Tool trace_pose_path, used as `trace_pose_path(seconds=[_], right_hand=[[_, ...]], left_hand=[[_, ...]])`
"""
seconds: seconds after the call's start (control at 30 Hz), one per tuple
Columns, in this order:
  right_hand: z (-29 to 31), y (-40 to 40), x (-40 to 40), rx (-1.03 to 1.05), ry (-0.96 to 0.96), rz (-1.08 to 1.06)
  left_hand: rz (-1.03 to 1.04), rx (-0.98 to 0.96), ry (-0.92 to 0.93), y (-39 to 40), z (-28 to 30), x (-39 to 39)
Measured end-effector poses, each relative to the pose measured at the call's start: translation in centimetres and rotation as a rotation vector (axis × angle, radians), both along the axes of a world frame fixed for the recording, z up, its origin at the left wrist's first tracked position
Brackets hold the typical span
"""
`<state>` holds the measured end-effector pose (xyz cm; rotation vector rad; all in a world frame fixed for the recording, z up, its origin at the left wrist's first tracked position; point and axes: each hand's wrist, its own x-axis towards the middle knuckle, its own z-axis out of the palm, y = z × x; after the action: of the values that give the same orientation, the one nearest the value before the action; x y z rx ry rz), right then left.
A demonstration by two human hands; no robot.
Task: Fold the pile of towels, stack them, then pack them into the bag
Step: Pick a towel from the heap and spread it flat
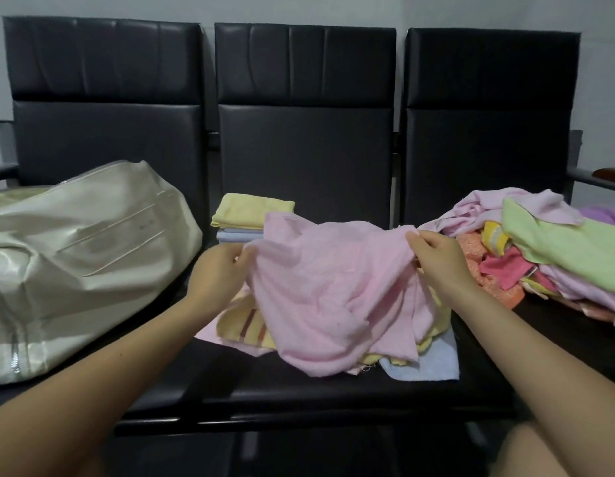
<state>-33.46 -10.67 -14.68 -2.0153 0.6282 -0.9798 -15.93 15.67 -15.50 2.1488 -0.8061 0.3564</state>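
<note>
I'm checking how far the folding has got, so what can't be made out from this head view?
- Folded stack behind the pink towel: its lower layers are hidden by the towel, so no count.
- Loose pile: cut off by the right edge.
- Bag: cut off at the left edge; its inside is not visible.
- Left hand and right hand: fingertips buried in towel folds.

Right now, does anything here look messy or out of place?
Only the expected mess: unfolded towels lie heaped on the right seat, and more lie crumpled under the pink towel both hands hold. The folded stack looks tidy; the bag slumps sideways.
</note>
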Motion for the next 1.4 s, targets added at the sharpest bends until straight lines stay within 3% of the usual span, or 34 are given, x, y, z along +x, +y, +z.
trace_pose_path(seconds=[0.07,0.13,0.17,0.23,0.3,0.37,0.43,0.5,0.57,0.63,0.77,0.87,1.0,1.07,1.2,1.33,1.4], right_hand=[[0.1,-0.4,0.2,-0.148,0.088,-0.084],[0.4,-0.5,0.5,-0.252,0.127,-0.171],[0.6,-0.3,0.5,-0.277,0.114,-0.201],[1.0,-0.1,0.8,-0.278,0.080,-0.243],[1.4,0.0,1.5,-0.094,0.000,-0.234],[1.6,-0.1,2.7,0.367,-0.181,-0.115],[1.4,-0.2,3.8,0.699,-0.292,0.065],[0.4,-0.3,4.3,0.785,-0.210,0.185],[-0.6,-0.5,3.8,0.728,0.016,0.232],[-1.2,-0.9,2.8,0.505,0.258,0.252],[-1.0,-0.4,1.1,0.214,0.454,0.334],[-1.3,0.8,0.6,0.080,0.464,0.348],[-0.9,1.3,0.0,0.030,0.380,0.341],[-0.3,1.7,-0.1,0.077,0.243,0.340],[1.7,3.0,-0.2,0.335,-0.118,0.324],[4.1,2.8,-0.1,0.544,-0.341,0.322],[5.4,2.4,-0.1,0.761,-0.514,0.350]], left_hand=[[0.064,0.027,-0.053,-0.2,0.9,1.1],[0.116,-0.020,0.038,-0.6,1.5,2.1],[0.113,-0.136,0.189,-0.8,1.9,2.3],[0.033,-0.506,0.659,-1.3,2.7,2.5],[-0.133,-0.762,0.964,-1.6,3.0,2.8],[-0.194,-0.869,1.077,-1.8,2.8,2.9],[-0.197,-0.874,1.125,-2.2,2.0,3.0],[-0.181,-0.765,1.183,-3.1,0.9,3.3],[-0.128,-0.583,1.199,-3.3,-0.1,3.2],[-0.138,-0.463,1.277,-3.0,-1.0,3.0],[-0.117,-0.195,1.191,-1.1,-1.9,2.9],[-0.244,0.009,1.186,0.0,-1.8,1.0],[-0.368,0.194,0.861,0.0,-2.1,-1.4],[-0.433,0.096,0.798,-0.6,-1.7,-2.4],[-0.627,-0.421,0.988,-1.6,1.4,-4.2],[-0.554,-0.649,1.035,-1.7,4.3,-2.9],[-0.429,-0.697,0.985,-2.1,5.5,-1.7]])
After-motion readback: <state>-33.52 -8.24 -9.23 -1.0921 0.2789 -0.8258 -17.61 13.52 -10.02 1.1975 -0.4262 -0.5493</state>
